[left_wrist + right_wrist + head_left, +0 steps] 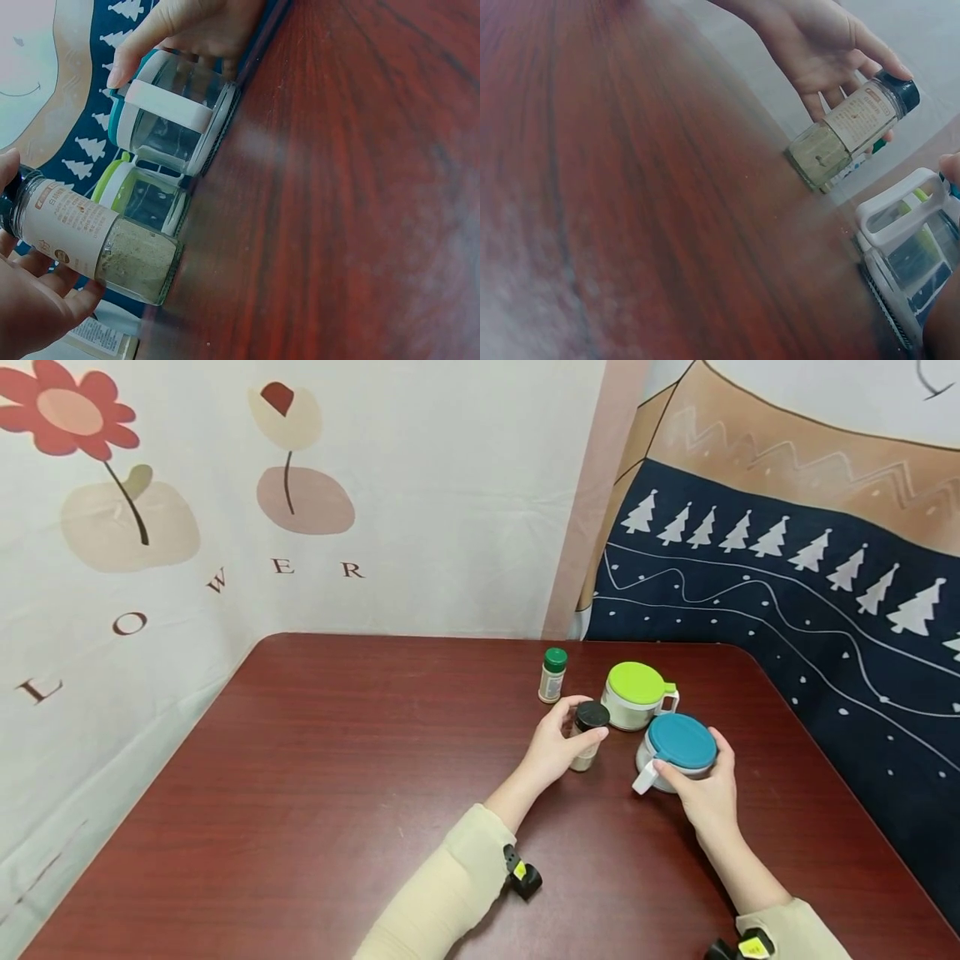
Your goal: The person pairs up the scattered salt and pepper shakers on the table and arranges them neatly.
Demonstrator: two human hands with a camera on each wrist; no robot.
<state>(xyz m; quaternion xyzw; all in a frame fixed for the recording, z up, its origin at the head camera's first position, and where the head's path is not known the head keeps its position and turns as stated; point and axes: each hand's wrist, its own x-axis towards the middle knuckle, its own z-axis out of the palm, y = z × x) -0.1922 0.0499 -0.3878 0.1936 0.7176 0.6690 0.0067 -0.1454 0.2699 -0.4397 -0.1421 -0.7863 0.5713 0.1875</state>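
My left hand [553, 747] grips a glass spice jar [582, 762] by its upper part, with fingers and thumb around the black cap. In the left wrist view the spice jar [139, 259] shows a pale label and greyish-beige powder, and its base is right at the tabletop. My right hand [708, 789] holds a clear seasoning pot with a blue lid [682, 741], thumb near the lid's edge and fingers on the far side. The pot's white handle [169, 106] points toward the left hand's side. Right behind it stands a similar pot with a lime-green lid [636, 683].
A small green-capped shaker bottle [552, 677] stands at the back, left of the green-lidded pot. All of these are on a dark red wooden table [300, 793]. Printed cloths [450, 510] hang behind the table's far edge and along its right side.
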